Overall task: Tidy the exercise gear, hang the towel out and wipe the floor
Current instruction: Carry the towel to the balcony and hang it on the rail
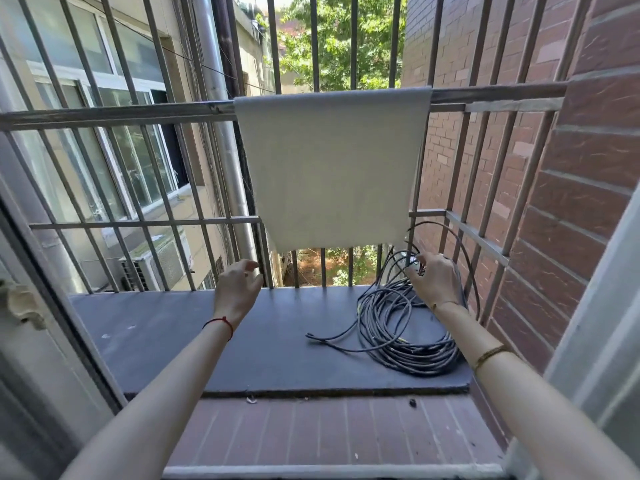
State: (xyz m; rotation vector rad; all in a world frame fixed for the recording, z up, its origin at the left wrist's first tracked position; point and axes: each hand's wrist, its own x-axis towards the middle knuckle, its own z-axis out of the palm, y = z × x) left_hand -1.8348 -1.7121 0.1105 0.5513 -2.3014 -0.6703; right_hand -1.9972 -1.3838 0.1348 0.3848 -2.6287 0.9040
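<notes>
While the towel hangs: the pale grey towel (330, 164) is draped over the top horizontal rail (117, 114) of the window grille, its long axis running down from the rail and its lower hem free just above both hands.
Left hand: the left hand (239, 289) reaches out palm-down below the towel's lower left corner, fingers loosely curled and a little apart, gripping nothing; a gap shows between fingertips and hem.
Right hand: the right hand (434, 280) is raised below the lower right corner, fingers bent and slightly spread, close against loops of the coiled black cable (405, 336); whether it touches a loop cannot be told.
Key relation: the hem lies up and slightly away from both sets of fingers, each hand about equally near its own corner.
Ledge: a dark grey slab (180, 337) carries the cable at its far right corner, while its left half lies bare under the left hand.
Room to move: grille bars close the far edge and both sides, and the brick wall (588, 150) stands hard on the right; open space lies back toward the brick sill (311, 434).
Judgement: hanging looks done; drawing back clear of the cable seems the likely concern.
</notes>
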